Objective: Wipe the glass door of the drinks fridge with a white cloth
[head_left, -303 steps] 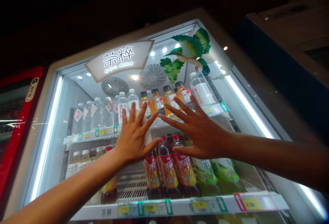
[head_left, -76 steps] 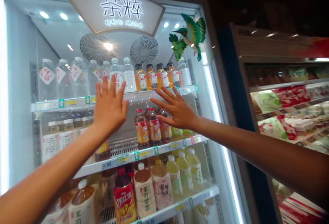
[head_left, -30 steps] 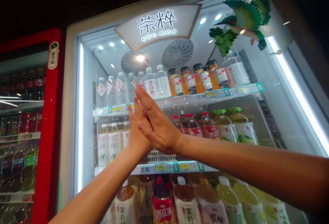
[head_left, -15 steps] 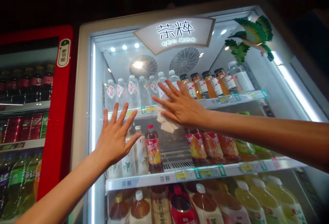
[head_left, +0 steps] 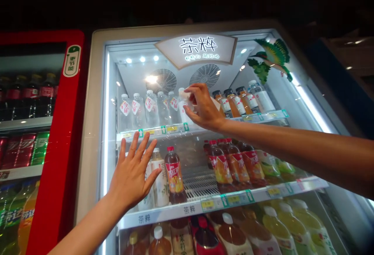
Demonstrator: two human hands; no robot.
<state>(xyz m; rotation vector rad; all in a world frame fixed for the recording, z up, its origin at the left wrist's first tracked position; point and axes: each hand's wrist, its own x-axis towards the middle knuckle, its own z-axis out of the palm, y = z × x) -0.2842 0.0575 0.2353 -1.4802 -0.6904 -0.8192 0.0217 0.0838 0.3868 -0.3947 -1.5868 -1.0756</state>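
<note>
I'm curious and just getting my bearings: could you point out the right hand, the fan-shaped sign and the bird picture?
Right hand (head_left: pixel 205 108): head view, on the back of the hand.
Fan-shaped sign (head_left: pixel 197 50): head view, middle of its face.
Bird picture (head_left: pixel 277 53): head view, on a wing.

Passable between left hand (head_left: pixel 131 173) and right hand (head_left: pixel 203 108); blocked behind both by the glass door (head_left: pixel 194 151). Inside, roomiest on the second shelf (head_left: pixel 201 186), hemmed on either side by red-capped iced-tea bottles (head_left: pixel 221 165).
</note>
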